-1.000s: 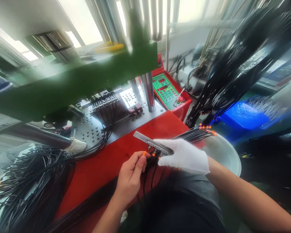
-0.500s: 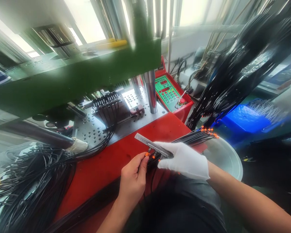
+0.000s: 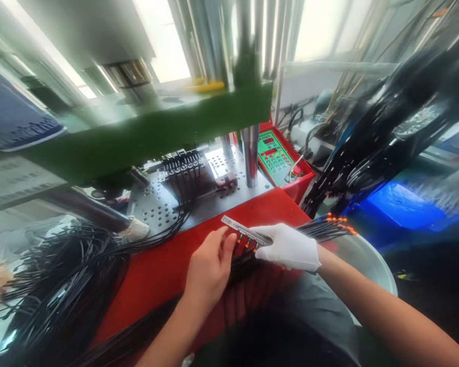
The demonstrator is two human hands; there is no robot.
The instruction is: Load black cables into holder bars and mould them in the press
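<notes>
A slotted metal bar (image 3: 248, 233) slants above the red table edge, with several orange-tipped black cable ends (image 3: 247, 244) hanging in a row along its lower side. My right hand (image 3: 288, 247), in a white glove, is closed around the bar's right end. Bare, my left hand (image 3: 210, 265) is at the bar's left end, with thumb and fingers drawn together next to the nearest cable end. Whatever lies between those fingertips is hidden. Behind the glove lies a bundle of black cables with orange tips (image 3: 334, 221).
A green-beamed press (image 3: 168, 120) stands ahead, with a row of cables in the mould (image 3: 183, 163) on its perforated plate. Right of it is a red control box (image 3: 279, 158). Loose black cables (image 3: 61, 285) pile at left; a pale tub (image 3: 375, 260) and blue bin (image 3: 401, 204) are at right.
The view has shifted, so the press appears farther right and lower. My left thumb and fingers no longer visibly pinch an orange tip; another cable end now hangs from the bar beside them.
</notes>
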